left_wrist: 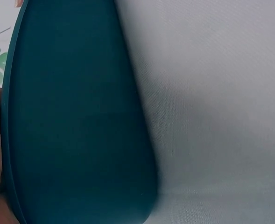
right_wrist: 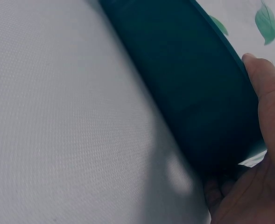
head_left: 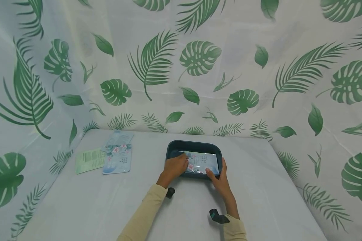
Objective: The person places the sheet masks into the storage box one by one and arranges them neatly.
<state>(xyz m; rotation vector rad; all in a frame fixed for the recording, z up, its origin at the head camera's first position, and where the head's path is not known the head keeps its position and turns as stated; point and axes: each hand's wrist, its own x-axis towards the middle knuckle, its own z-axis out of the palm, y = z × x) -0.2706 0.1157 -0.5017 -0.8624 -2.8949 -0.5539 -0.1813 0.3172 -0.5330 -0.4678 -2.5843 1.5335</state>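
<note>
L hand (head_left: 175,167) pinching pkt (head_left: 202,161); R hand (head_left: 221,180), right of L, gripping tray (head_left: 194,145); pkt cld crease if L pushes hard.

Pale yellow it is, up both arms: left sleeve (head_left: 143,214) running long to the wrist, right sleeve (head_left: 234,230) matching! My left wrist camera (head_left: 170,193) shows stubby black; my right wrist camera (head_left: 219,218), angular black, flashes teal!
</note>
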